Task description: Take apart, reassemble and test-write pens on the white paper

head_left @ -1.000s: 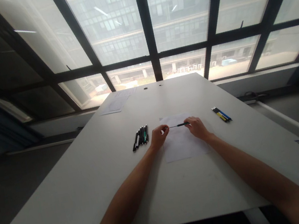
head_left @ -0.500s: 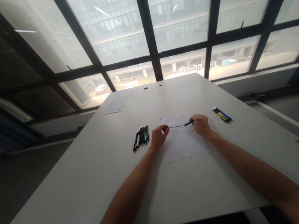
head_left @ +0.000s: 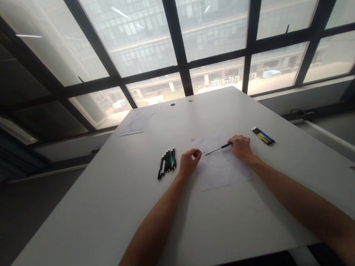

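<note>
On the white tabletop (head_left: 110, 217) lies paper (head_left: 221, 173). At its left edge my left hand (head_left: 188, 162) presses fingertips together, on what I cannot tell; at right, my right hand (head_left: 241, 146) pinches a dark pen (head_left: 226, 145), its thin rod (head_left: 214, 150) pointing left.

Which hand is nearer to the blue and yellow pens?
Right. The right hand is left of these pens; the left hand is farther left, by the edge of the paper.

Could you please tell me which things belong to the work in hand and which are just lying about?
Belongs, it seems:
dark pen in the right hand
thin rod at its end
white sheet below
probably the left pens and right pens

Lying about, apparently:
papers at far left
small dark item near the right edge
</note>
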`<move>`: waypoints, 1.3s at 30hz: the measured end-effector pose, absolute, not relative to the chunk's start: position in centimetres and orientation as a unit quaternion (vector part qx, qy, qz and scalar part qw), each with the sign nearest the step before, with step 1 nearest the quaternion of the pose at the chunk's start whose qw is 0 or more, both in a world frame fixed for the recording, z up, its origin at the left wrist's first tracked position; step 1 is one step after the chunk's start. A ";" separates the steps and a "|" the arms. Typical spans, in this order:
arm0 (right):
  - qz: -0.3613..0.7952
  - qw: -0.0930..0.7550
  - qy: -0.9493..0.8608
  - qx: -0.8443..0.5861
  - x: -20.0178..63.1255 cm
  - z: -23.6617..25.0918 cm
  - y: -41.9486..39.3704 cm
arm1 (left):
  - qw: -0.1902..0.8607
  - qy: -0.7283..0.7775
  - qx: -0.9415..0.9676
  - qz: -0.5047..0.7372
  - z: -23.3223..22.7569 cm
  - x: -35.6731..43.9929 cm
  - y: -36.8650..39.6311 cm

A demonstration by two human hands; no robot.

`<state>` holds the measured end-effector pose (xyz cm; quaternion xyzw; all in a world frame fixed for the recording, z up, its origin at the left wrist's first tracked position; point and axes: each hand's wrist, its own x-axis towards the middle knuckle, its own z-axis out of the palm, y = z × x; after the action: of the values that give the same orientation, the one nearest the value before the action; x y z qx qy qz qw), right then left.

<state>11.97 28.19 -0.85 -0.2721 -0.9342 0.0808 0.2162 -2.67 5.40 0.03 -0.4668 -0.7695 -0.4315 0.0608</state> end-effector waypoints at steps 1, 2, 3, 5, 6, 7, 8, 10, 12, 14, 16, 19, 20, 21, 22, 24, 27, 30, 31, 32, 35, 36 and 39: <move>0.076 0.215 -0.935 -0.272 12.0 -0.8 28.1 | 0.065 -0.773 -0.472 -0.418 0.0 -2.7 5.4; 0.072 0.213 -0.936 -0.272 12.0 -0.8 28.1 | 0.071 -0.776 -0.480 -0.403 0.1 -2.6 5.4; 0.068 0.211 -0.936 -0.273 12.0 -0.7 28.1 | 0.077 -0.777 -0.489 -0.388 0.1 -2.6 5.4; 0.060 0.207 -0.936 -0.277 12.0 -0.7 28.1 | 0.085 -0.778 -0.505 -0.365 0.1 -2.6 5.4; 0.057 0.207 -0.936 -0.280 12.1 -0.7 28.1 | 0.084 -0.779 -0.509 -0.356 0.0 -2.6 5.4; 0.054 0.206 -0.936 -0.282 12.1 -0.7 28.1 | 0.081 -0.782 -0.511 -0.348 0.0 -2.7 5.4; 0.053 0.206 -0.935 -0.283 12.1 -0.7 28.1 | 0.079 -0.786 -0.510 -0.339 -0.1 -2.7 5.4; 0.053 0.207 -0.934 -0.284 12.1 -0.7 28.1 | 0.075 -0.796 -0.509 -0.320 -0.3 -2.7 5.4; 0.059 0.211 -0.934 -0.282 12.0 -0.8 28.1 | 0.073 -0.802 -0.508 -0.306 -0.5 -2.8 5.4; 0.065 0.218 -0.933 -0.278 12.0 -0.8 28.1 | 0.070 -0.805 -0.506 -0.301 -0.6 -2.8 5.4; 0.070 0.222 -0.932 -0.276 12.0 -0.8 28.0 | 0.068 -0.805 -0.505 -0.304 -0.7 -2.9 5.5; 0.072 0.223 -0.933 -0.274 12.1 -0.7 28.0 | 0.061 -0.803 -0.504 -0.312 -0.7 -3.0 5.5; 0.072 0.224 -0.933 -0.274 12.1 -0.7 28.0 | 0.059 -0.803 -0.503 -0.314 -0.7 -3.0 5.5; 0.073 0.224 -0.933 -0.273 12.1 -0.7 28.0 | 0.057 -0.804 -0.501 -0.316 -0.7 -3.1 5.4; 0.073 0.224 -0.933 -0.272 12.1 -0.7 28.0 | 0.055 -0.805 -0.498 -0.317 -0.7 -3.1 5.4; 0.075 0.225 -0.932 -0.274 12.1 -0.8 28.0 | 0.053 -0.807 -0.494 -0.320 -0.7 -3.0 5.4; 0.076 0.226 -0.932 -0.274 12.0 -0.9 28.0 | 0.051 -0.807 -0.491 -0.324 -0.6 -3.0 5.4; 0.079 0.223 -0.932 -0.275 11.9 -0.9 27.9 | 0.050 -0.807 -0.491 -0.324 -0.6 -3.0 5.4; 0.080 0.223 -0.932 -0.275 11.9 -0.9 27.9 | 0.050 -0.806 -0.492 -0.325 -0.6 -3.0 5.4; 0.080 0.224 -0.932 -0.275 11.9 -0.8 27.9 | 0.050 -0.805 -0.492 -0.327 -0.7 -3.0 5.4; 0.077 0.227 -0.932 -0.272 11.9 -0.7 27.7 | 0.049 -0.801 -0.490 -0.341 -0.8 -3.1 5.5; 0.076 0.228 -0.932 -0.271 11.9 -0.7 27.7 | 0.049 -0.800 -0.487 -0.347 -0.8 -3.2 5.5; 0.076 0.233 -0.932 -0.268 11.9 -0.6 27.6 | 0.052 -0.799 -0.476 -0.365 -0.8 -3.3 5.7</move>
<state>11.90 27.61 -0.63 -0.2681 -0.9318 0.0755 0.2326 -3.27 5.70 -0.81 -0.4756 -0.7985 -0.3654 0.0520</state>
